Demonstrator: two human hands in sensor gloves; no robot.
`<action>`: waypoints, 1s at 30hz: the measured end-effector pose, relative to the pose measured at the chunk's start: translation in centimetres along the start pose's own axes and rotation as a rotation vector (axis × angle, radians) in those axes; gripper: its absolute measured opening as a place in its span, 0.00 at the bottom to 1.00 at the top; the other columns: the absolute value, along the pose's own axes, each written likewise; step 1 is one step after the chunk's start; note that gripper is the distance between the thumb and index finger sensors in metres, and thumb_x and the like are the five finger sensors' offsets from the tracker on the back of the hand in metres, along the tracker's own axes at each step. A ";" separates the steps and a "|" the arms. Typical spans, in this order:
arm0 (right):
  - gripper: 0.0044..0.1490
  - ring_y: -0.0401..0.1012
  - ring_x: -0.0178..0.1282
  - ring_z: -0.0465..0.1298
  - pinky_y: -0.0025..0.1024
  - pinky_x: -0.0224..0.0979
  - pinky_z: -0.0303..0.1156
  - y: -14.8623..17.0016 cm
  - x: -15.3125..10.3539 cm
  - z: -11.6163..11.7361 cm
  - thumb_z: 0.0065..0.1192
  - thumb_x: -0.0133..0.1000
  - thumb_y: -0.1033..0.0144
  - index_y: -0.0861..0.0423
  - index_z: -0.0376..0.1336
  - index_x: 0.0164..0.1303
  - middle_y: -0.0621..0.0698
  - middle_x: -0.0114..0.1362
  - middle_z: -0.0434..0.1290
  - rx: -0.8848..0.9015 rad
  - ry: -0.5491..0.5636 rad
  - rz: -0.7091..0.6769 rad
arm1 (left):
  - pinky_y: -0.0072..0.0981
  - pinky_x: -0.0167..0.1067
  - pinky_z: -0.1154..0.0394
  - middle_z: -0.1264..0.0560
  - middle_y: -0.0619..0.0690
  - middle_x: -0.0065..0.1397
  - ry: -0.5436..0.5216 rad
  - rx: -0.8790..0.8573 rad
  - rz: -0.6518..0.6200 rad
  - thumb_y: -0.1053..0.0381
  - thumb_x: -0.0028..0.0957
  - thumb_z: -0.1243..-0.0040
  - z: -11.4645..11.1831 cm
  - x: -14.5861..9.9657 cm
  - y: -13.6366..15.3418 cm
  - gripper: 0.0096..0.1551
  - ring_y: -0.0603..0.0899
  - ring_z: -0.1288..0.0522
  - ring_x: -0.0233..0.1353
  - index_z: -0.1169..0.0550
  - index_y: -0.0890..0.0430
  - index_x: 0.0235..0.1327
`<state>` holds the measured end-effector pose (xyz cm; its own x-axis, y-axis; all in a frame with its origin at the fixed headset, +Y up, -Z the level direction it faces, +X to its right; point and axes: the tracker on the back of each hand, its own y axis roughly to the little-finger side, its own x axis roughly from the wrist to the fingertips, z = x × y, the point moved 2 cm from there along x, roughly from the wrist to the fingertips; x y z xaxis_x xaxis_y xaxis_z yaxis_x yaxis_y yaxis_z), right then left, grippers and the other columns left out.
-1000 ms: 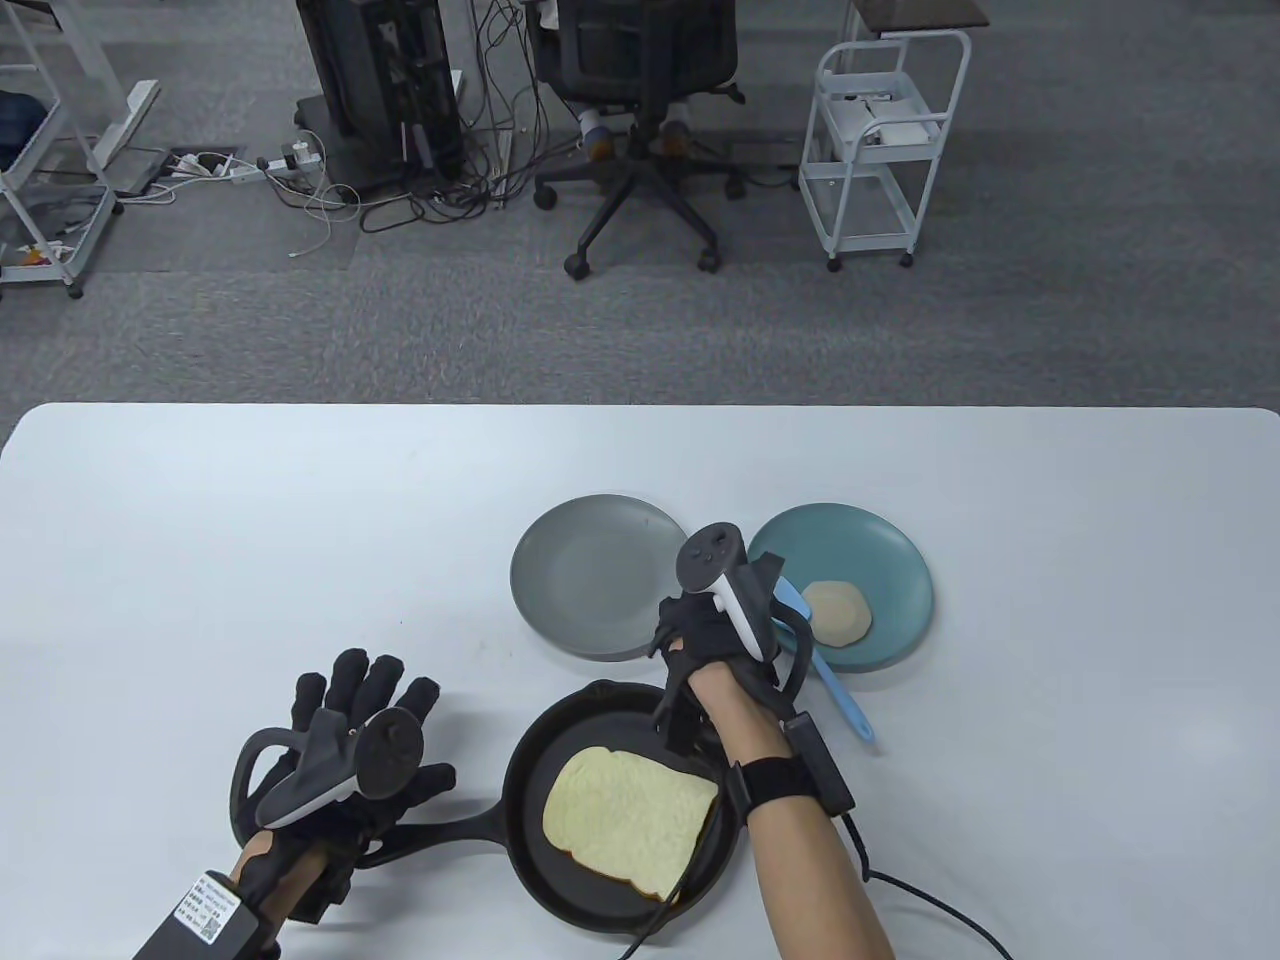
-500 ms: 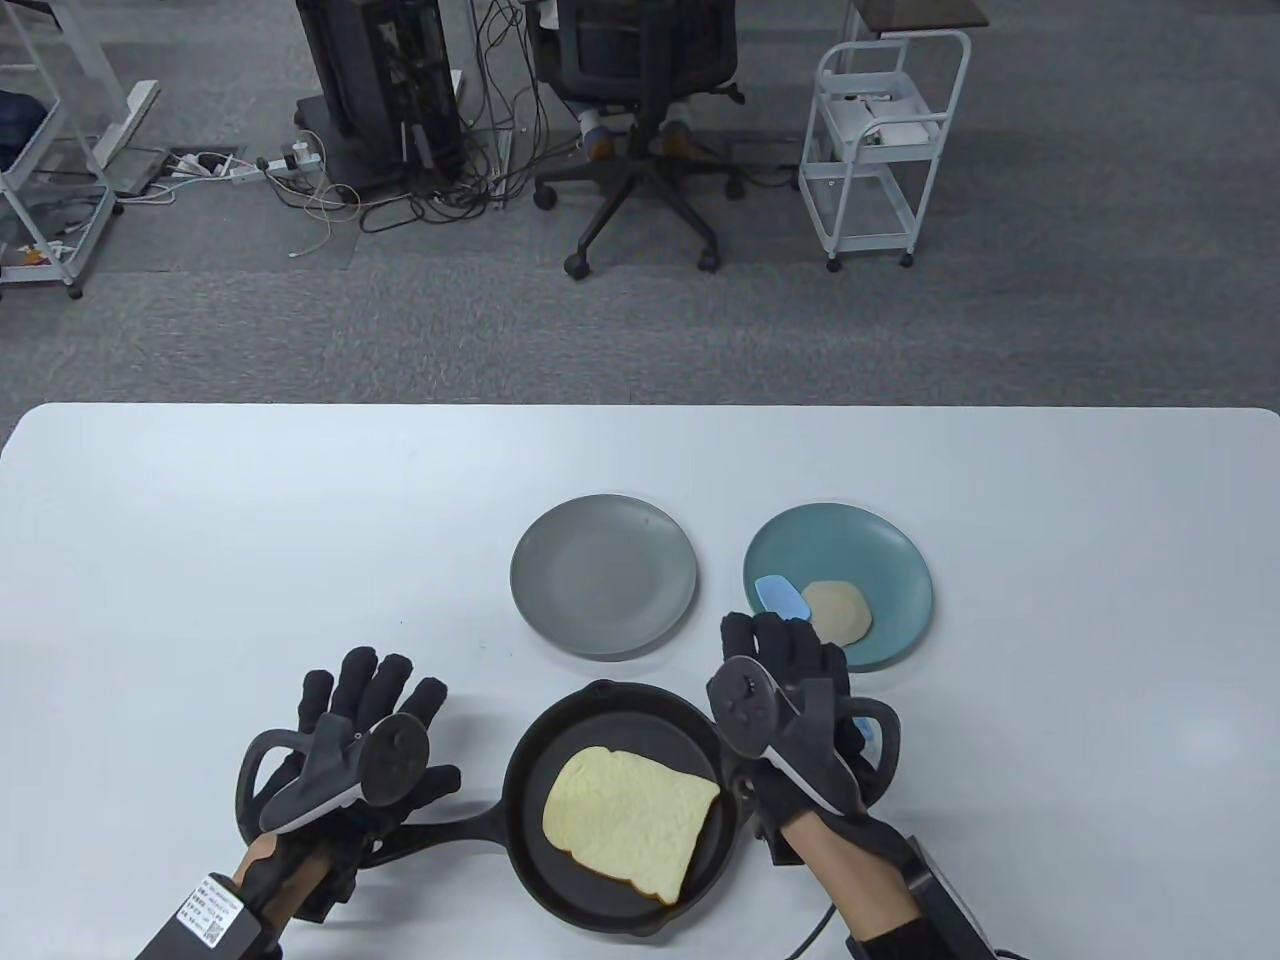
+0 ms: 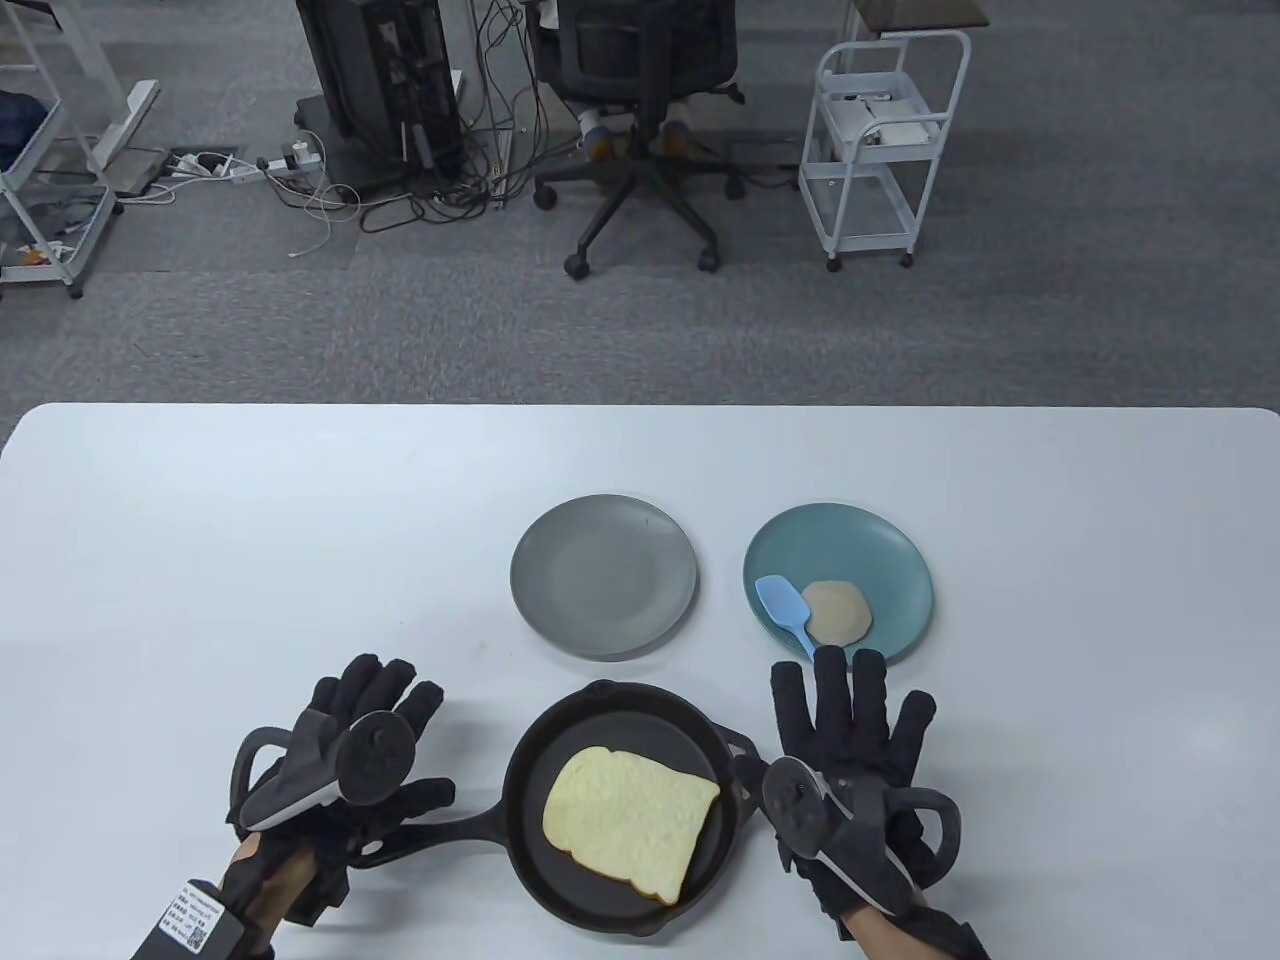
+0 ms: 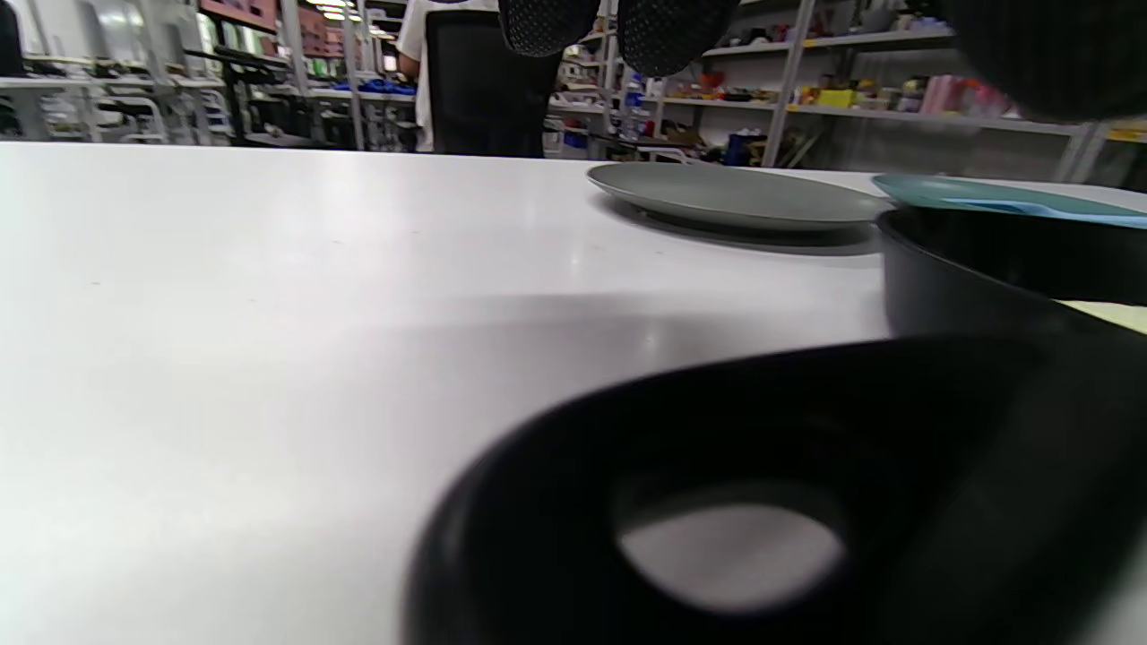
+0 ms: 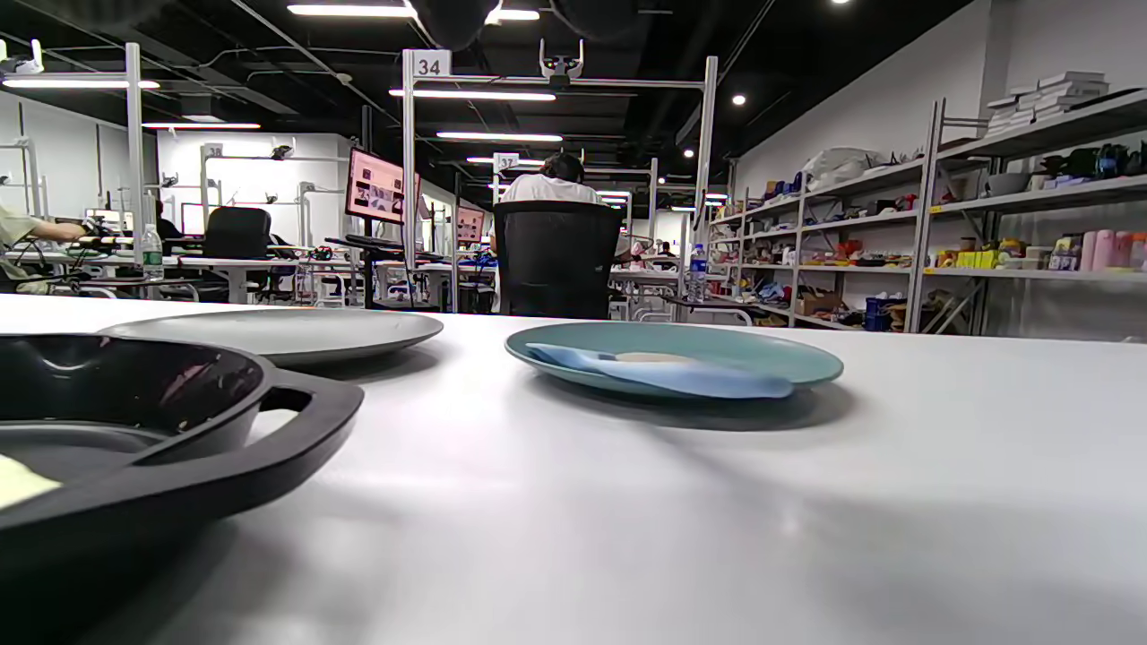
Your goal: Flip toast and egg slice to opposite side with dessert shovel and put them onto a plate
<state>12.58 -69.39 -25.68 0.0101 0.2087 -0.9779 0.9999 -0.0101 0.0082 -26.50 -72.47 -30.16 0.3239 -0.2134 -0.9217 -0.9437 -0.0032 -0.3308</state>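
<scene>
Toast point(image 3: 630, 822) lies in the black pan point(image 3: 528, 760), not yet flipped. Left of the pan, my left hand point(image 3: 345, 765) sits over the pan's handle with fingers loosely spread; I can't tell if it touches it. A second ago my right hand point(image 3: 850, 760) held the blue shovel point(image 3: 790, 608). Now it rests flat and spread, right of the pan. The shovel lies beside the egg slice point(image 3: 838, 612) on the blue plate point(image 3: 900, 560), past the pan. So the egg looks done.
</scene>
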 end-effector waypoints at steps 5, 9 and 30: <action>0.58 0.60 0.91 0.41 0.72 0.79 0.34 0.8 0.1 -0.3 0.49 0.47 0.27 0.46 0.45 0.85 0.56 0.95 0.46 0.023 0.019 0.048 | 0.61 0.79 0.52 0.49 0.54 0.88 0.068 0.066 -0.095 0.21 0.30 0.48 -1.4 0.3 -2.4 0.63 0.70 0.52 0.86 0.46 0.47 0.80; 0.58 0.60 0.91 0.42 0.72 0.79 0.35 1.4 0.3 0.1 0.50 0.47 0.27 0.46 0.45 0.85 0.56 0.95 0.46 0.026 -0.014 0.081 | 0.61 0.79 0.49 0.47 0.55 0.87 0.168 0.132 -0.160 0.21 0.30 0.47 -3.1 0.6 -4.5 0.65 0.70 0.48 0.85 0.47 0.51 0.80; 0.59 0.60 0.90 0.43 0.71 0.79 0.37 2.6 0.7 1.1 0.50 0.47 0.27 0.47 0.46 0.85 0.58 0.94 0.47 0.068 -0.093 0.116 | 0.43 0.50 0.15 0.12 0.39 0.39 0.036 0.258 -0.083 0.33 0.36 0.35 -4.4 1.1 -6.9 0.22 0.51 0.10 0.39 0.16 0.41 0.40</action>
<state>15.16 -70.31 -26.61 0.1215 0.1105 -0.9864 0.9892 -0.0955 0.1111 -19.94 -77.01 -28.02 0.3926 -0.2578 -0.8828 -0.8640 0.2257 -0.4501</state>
